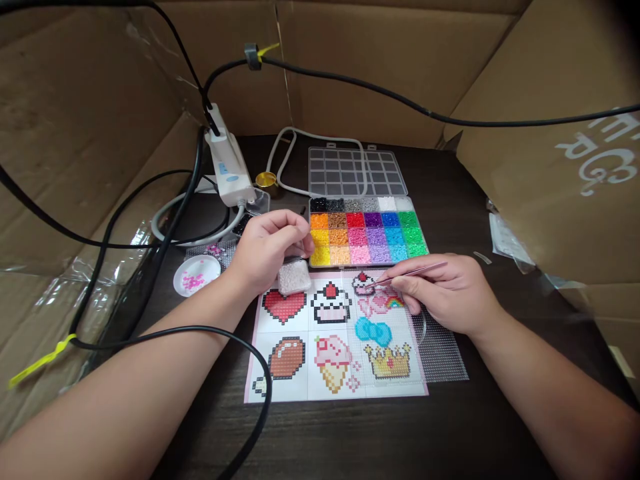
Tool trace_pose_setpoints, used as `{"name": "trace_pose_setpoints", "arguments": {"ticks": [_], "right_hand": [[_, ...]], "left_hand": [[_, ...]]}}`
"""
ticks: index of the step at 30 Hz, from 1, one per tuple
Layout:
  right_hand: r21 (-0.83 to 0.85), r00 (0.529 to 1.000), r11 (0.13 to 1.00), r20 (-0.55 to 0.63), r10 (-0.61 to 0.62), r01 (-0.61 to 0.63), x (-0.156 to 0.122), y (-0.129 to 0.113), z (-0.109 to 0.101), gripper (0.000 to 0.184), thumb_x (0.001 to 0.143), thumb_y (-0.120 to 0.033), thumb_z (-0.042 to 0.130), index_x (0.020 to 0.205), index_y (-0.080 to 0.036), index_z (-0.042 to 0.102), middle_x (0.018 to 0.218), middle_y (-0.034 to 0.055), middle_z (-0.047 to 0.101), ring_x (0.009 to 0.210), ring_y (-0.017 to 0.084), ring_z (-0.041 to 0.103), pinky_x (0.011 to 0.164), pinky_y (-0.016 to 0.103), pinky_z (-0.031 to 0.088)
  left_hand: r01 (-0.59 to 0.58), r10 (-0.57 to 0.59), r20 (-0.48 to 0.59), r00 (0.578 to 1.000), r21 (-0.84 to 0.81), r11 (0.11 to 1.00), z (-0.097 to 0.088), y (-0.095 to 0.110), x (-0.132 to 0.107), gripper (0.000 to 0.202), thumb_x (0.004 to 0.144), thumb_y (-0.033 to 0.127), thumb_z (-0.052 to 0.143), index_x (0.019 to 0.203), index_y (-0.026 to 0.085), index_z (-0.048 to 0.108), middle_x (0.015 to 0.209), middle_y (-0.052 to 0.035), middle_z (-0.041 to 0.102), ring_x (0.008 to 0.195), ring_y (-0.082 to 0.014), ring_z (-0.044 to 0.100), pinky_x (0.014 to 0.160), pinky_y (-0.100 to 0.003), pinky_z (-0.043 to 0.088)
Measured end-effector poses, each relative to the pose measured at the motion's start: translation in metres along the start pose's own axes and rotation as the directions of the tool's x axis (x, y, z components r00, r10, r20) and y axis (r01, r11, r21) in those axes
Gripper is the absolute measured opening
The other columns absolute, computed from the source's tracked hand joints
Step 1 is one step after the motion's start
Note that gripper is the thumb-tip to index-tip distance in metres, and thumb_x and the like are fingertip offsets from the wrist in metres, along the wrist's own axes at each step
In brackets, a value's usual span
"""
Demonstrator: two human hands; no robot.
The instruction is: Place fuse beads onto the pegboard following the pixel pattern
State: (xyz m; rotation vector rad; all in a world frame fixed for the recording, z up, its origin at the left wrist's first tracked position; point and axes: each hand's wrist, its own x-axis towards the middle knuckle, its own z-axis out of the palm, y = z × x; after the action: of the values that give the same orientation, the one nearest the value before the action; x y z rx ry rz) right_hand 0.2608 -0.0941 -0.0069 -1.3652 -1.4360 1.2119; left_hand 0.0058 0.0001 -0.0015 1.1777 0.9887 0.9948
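My right hand (443, 290) grips a pair of pink metal tweezers (420, 270), their tips down at a small beaded cupcake (363, 285). That cupcake lies on a clear pegboard (400, 327) over the printed pattern sheet (309, 367). A blue bead bow (373, 331) sits just below it. My left hand (277, 243) is closed with fingers curled and pinched together; what they hold, if anything, is hidden. Right under it, a small clear box (294, 277) of pale beads stands over the sheet's top edge.
Behind the sheet lies an open compartment case (369, 233) of coloured beads, its clear lid (357, 172) tilted back. A white dish (197, 275) with pink beads is at left. A power strip (230, 167) and black cables (265, 373) cross the area. Cardboard walls (370, 73) surround the dark table.
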Motion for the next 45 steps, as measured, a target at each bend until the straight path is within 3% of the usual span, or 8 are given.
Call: {"name": "trace_pose_setpoints", "arguments": {"ticks": [12, 18, 24, 45], "right_hand": [[0.013, 1.0, 1.0, -0.014, -0.015, 0.015, 0.002, -0.002, -0.002, 0.018, 0.087, -0.028, 0.072, 0.091, -0.013, 0.08, 0.048, 0.0004, 0.06, 0.044, 0.009, 0.054, 0.046, 0.021, 0.046], [0.005, 0.989, 0.997, -0.125, -0.079, 0.08, 0.006, -0.003, 0.003, 0.016, 0.087, -0.028, 0.071, 0.088, -0.014, 0.079, 0.049, -0.0001, 0.06, 0.044, 0.01, 0.055, 0.048, 0.022, 0.049], [0.008, 0.964, 0.997, -0.256, -0.066, 0.071, 0.016, -0.008, 0.014, 0.02, 0.086, -0.031, 0.072, 0.09, -0.013, 0.078, 0.049, -0.0008, 0.059, 0.043, 0.009, 0.053, 0.043, 0.021, 0.047], [0.006, 0.971, 1.0, -0.238, -0.026, 0.029, 0.021, -0.012, 0.021, 0.018, 0.084, -0.027, 0.072, 0.085, -0.011, 0.079, 0.049, 0.0008, 0.061, 0.039, 0.009, 0.053, 0.039, 0.02, 0.045]], "left_hand": [[0.016, -0.016, -0.013, 1.0, 0.003, 1.0, 0.001, 0.001, 0.0, 0.008, 0.072, 0.021, 0.07, 0.067, 0.018, 0.064, 0.062, -0.0006, 0.066, 0.057, -0.0118, 0.063, 0.058, -0.023, 0.052], [0.008, -0.008, -0.005, 1.0, 0.012, 1.0, 0.0, -0.001, 0.001, 0.006, 0.073, 0.021, 0.068, 0.069, 0.018, 0.065, 0.061, -0.0013, 0.067, 0.056, -0.012, 0.062, 0.057, -0.023, 0.051], [0.027, -0.027, -0.008, 1.0, -0.005, 1.0, 0.001, 0.003, 0.0, 0.007, 0.071, 0.022, 0.069, 0.067, 0.018, 0.065, 0.06, -0.002, 0.067, 0.055, -0.0117, 0.062, 0.056, -0.023, 0.05], [0.02, -0.02, -0.012, 1.0, 0.009, 1.0, 0.001, 0.001, 0.0, 0.006, 0.072, 0.021, 0.069, 0.069, 0.018, 0.066, 0.06, -0.0018, 0.068, 0.056, -0.012, 0.062, 0.056, -0.023, 0.05]]}}
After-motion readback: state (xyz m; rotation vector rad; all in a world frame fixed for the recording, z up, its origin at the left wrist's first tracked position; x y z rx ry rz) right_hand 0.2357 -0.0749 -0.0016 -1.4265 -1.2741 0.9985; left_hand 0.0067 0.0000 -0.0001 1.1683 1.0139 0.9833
